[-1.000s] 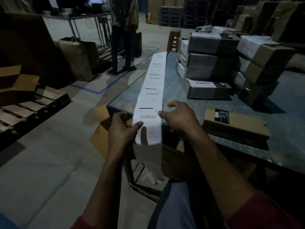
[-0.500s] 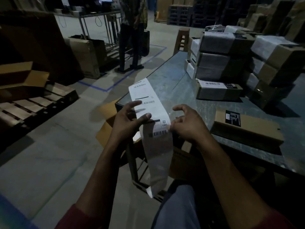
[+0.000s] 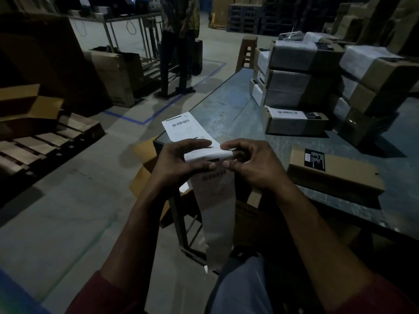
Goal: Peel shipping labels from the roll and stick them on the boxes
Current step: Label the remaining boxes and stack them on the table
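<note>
A white strip of shipping labels runs between my hands in front of the table's near corner. My left hand pinches its left side and my right hand pinches its right side at a fold. One label sticks up past my fingers; the rest hangs down toward my lap. A flat brown box with a black sticker lies on the table just right of my right hand. Farther back a labelled box sits before a stack of wrapped boxes.
The grey metal table stretches away to the right. More wrapped boxes are stacked at its right. A wooden pallet lies on the floor at left, cardboard cartons behind it. A person stands beyond; a stool at the table's far end.
The long strip that lay stretched along the table has been drawn in toward me; only one label now stands above my hands, and more strip hangs below. My hands have come closer together.
</note>
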`<state>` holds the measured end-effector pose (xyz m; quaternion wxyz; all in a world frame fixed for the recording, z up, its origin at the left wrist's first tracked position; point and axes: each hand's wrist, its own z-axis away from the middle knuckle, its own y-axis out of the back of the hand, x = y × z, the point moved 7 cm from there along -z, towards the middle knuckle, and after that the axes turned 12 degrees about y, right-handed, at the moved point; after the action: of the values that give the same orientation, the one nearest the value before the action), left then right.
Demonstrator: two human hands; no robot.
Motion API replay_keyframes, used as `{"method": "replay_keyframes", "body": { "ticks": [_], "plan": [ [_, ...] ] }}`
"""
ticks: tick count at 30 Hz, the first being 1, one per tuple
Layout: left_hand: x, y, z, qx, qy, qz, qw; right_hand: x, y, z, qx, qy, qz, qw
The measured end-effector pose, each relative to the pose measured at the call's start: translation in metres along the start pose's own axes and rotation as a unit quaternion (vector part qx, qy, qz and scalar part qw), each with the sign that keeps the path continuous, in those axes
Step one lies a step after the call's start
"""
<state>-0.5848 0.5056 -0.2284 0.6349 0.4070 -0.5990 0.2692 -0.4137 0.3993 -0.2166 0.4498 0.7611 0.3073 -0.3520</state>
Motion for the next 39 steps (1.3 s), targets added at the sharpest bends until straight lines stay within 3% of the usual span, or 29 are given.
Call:
{"method": "replay_keyframes", "body": {
  "ticks": [3, 5, 7, 12, 16, 19, 22, 28, 39],
  "plan": [
    [0.013, 0.007, 0.003, 0.102, -0.081, -0.046, 0.990, -0.001, 0.009, -0.003, 0.038, 0.017, 0.013, 0.999],
    [0.020, 0.010, 0.003, 0.179, -0.158, -0.134, 0.962, -0.003, 0.014, -0.006, 0.058, 0.029, 0.036, 0.997],
    [0.023, 0.010, 0.000, 0.208, -0.177, -0.189, 0.943, -0.009, 0.022, -0.008, 0.086, 0.047, 0.068, 0.993],
    [0.051, -0.009, -0.024, 0.151, -0.259, -0.242, 0.923, -0.019, 0.051, -0.019, 0.134, 0.059, 0.150, 0.978],
    [0.064, -0.031, -0.047, 0.109, -0.313, -0.248, 0.910, -0.010, 0.075, -0.028, 0.145, 0.023, 0.153, 0.977],
    [0.069, -0.039, -0.057, 0.077, -0.312, -0.219, 0.921, -0.002, 0.087, -0.031, 0.120, 0.017, 0.148, 0.982],
    [0.065, -0.048, -0.067, 0.018, -0.249, -0.185, 0.951, -0.002, 0.093, -0.030, 0.092, 0.017, 0.144, 0.985],
    [0.054, -0.062, -0.072, -0.083, -0.194, -0.132, 0.969, -0.019, 0.084, -0.033, 0.037, 0.097, 0.194, 0.975],
    [0.055, -0.066, -0.064, -0.080, -0.179, -0.056, 0.979, -0.019, 0.081, -0.041, 0.044, 0.144, 0.218, 0.964]
  ]
}}
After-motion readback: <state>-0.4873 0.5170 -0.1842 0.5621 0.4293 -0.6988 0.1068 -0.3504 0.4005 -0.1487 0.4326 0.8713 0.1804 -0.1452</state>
